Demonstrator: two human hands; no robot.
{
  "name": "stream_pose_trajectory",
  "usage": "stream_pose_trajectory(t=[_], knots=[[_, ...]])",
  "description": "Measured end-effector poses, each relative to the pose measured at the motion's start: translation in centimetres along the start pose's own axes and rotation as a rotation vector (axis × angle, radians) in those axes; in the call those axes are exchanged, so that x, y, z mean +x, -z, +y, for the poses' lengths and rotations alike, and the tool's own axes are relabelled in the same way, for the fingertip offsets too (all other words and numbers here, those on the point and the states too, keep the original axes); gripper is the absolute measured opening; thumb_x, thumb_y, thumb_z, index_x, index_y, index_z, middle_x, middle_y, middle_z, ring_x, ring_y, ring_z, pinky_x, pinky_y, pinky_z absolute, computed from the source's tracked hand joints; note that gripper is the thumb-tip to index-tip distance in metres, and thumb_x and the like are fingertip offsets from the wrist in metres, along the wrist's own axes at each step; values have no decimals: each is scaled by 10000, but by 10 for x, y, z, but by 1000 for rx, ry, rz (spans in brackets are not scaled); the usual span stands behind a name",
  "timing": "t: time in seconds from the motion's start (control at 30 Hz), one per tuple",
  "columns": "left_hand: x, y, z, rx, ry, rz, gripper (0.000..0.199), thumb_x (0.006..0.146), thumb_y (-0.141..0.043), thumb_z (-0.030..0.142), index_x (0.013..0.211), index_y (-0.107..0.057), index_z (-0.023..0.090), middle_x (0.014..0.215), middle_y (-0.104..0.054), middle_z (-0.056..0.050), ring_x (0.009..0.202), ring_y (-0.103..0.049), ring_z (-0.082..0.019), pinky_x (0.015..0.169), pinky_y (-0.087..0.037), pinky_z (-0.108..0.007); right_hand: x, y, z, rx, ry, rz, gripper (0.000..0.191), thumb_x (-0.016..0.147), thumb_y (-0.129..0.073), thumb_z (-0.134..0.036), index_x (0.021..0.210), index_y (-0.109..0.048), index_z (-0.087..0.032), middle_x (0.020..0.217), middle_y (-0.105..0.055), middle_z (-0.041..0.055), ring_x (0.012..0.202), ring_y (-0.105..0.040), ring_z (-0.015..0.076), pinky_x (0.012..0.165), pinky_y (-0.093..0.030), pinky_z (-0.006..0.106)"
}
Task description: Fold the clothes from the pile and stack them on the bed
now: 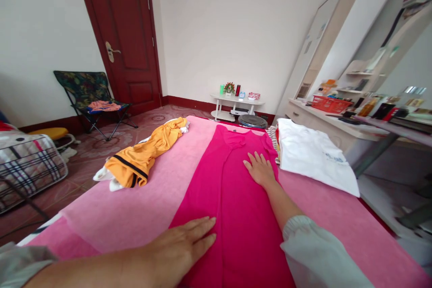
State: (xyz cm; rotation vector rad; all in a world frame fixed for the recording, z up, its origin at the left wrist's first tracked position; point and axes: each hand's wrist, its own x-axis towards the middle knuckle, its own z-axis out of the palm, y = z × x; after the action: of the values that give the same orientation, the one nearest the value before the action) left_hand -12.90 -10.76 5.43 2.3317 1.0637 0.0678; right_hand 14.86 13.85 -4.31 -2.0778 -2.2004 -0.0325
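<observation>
A bright magenta garment (243, 207) lies lengthwise on the pink-covered table or bed (162, 207), its neckline at the far end and one side folded inward along a long edge. My left hand (182, 245) rests on its near left part, palm down with fingers stretched out. Farther up, my right hand (260, 168) lies flat on the right side of the cloth, fingers spread. Neither hand grips the fabric. To the left is a crumpled yellow garment (148, 148) with black stripes and white parts. A folded white shirt (310, 153) lies at the right, overlapping striped cloth (272, 137).
A camouflage folding chair (84, 85) holding clothes stands by the red door (128, 31). A plaid bag (30, 166) sits at left. Along the right edge is a dresser (303, 114) with a red basket (330, 104) and bottles. A small white stand (236, 101) is against the wall.
</observation>
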Motion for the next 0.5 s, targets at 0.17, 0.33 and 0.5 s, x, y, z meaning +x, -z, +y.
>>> stream_pose_trajectory(t=[0.17,0.33,0.5], knots=[[20,10,-5,9,68,108,378,784,-630,339,1161,-635,317,1066,-689,-25,937,-640,-232,822,-493,-318,-3,6,-2,33,63,105,552,931,-299,-473,1384,-425,-183,1466,-368,117,1353,-295,280,1070,-255,460],[75,18,-43,178,-106,231,427,771,-505,62,1126,-638,259,997,-667,-31,900,-608,-197,764,-454,-258,3,15,-12,54,220,156,432,877,-334,-144,1233,-572,-203,1469,-372,49,1228,-466,197,990,-378,304],[103,25,-61,278,-185,136,413,714,-507,9,987,-672,271,891,-603,4,753,-564,-148,653,-412,-220,21,21,-30,-54,283,132,496,837,-350,-77,1259,-560,-231,1537,-231,-10,1228,-440,251,959,-401,368]])
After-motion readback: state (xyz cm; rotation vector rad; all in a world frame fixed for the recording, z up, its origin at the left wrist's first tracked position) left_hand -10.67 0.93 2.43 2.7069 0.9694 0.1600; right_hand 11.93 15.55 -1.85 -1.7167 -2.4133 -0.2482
